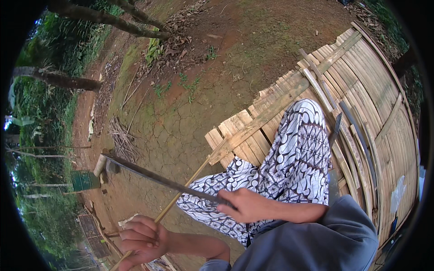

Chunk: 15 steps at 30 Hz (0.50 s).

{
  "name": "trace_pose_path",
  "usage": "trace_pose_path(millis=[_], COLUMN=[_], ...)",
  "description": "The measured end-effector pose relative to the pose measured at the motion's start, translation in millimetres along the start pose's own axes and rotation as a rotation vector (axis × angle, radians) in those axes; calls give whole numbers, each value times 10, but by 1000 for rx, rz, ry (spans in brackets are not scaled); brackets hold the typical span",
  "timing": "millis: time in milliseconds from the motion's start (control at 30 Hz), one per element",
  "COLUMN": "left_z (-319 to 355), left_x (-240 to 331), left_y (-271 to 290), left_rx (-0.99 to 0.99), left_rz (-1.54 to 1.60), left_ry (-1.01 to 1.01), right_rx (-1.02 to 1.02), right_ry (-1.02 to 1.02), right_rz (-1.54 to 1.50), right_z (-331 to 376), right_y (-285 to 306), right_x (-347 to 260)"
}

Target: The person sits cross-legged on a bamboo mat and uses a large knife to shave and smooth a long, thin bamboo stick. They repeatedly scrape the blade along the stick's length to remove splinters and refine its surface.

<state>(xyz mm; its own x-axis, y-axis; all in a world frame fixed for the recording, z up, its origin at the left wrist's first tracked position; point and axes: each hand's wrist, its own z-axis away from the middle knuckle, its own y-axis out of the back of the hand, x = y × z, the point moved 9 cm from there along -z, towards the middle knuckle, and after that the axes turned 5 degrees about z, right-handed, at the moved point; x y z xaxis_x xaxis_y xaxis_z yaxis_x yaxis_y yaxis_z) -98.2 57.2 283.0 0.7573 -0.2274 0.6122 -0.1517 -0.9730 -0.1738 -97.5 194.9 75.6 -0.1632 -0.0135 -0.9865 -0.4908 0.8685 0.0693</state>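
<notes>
Bamboo strip (183,192) runs diag., from your left hand (143,241) up-right toward platform (361,90). Left fingers curled tight round its lower end. Your right hand (246,205) fists long blade (158,178), tip pointing up-left, crossing strip just beyond right knuckles.

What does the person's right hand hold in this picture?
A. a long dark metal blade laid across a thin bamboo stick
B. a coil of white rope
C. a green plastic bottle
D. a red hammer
A: the right hand grips the long dark metal blade, which crosses the thin bamboo stick held by the left hand.
</notes>
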Motion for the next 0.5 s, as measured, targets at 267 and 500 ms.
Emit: trace_pose_path(millis=[267,500], left_z=[-21,-37], left_x=[-11,49], left_y=[479,258], left_rx=[256,140], left_rz=[-116,-86], left_ry=[-42,-45], right_rx=[152,-74], right_ry=[-263,-61], right_rz=[204,-13], right_z=[-12,-33], right_y=[150,-33], right_x=[826,-17])
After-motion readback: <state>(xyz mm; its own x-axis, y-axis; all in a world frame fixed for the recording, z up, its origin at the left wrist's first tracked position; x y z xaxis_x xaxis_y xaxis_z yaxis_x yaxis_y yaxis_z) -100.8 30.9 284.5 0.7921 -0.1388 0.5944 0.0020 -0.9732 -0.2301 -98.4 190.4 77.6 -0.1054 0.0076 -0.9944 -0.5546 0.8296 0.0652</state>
